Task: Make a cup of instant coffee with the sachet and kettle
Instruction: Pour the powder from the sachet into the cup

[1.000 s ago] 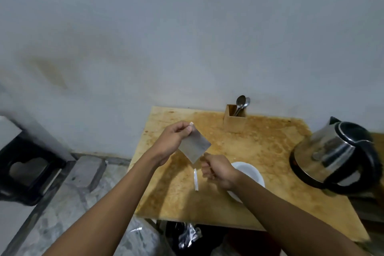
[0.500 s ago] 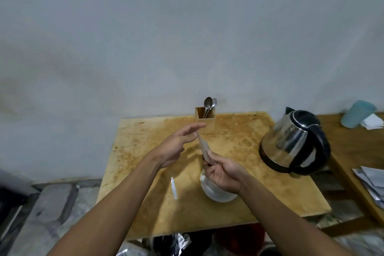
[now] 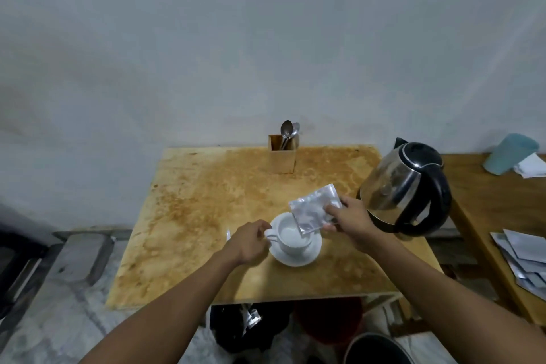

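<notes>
A white cup (image 3: 292, 238) stands on a white saucer (image 3: 307, 257) in the middle of the stained wooden table (image 3: 206, 216). My left hand (image 3: 249, 241) grips the cup's handle on its left side. My right hand (image 3: 350, 220) holds a silver sachet (image 3: 314, 211) tilted over the cup, its lower corner above the rim. A steel kettle (image 3: 404, 186) with a black handle and lid stands at the table's right edge, just behind my right hand.
A wooden holder (image 3: 282, 154) with spoons (image 3: 287, 131) stands at the back by the wall. A torn silver strip (image 3: 228, 234) lies left of the saucer. A second table on the right carries a teal cup (image 3: 508, 156) and papers (image 3: 526, 257). Dark bins sit below.
My left hand let go of the sachet and dropped to the cup's handle. My right hand carried the sachet over the cup and tilted it. The view shifted left.
</notes>
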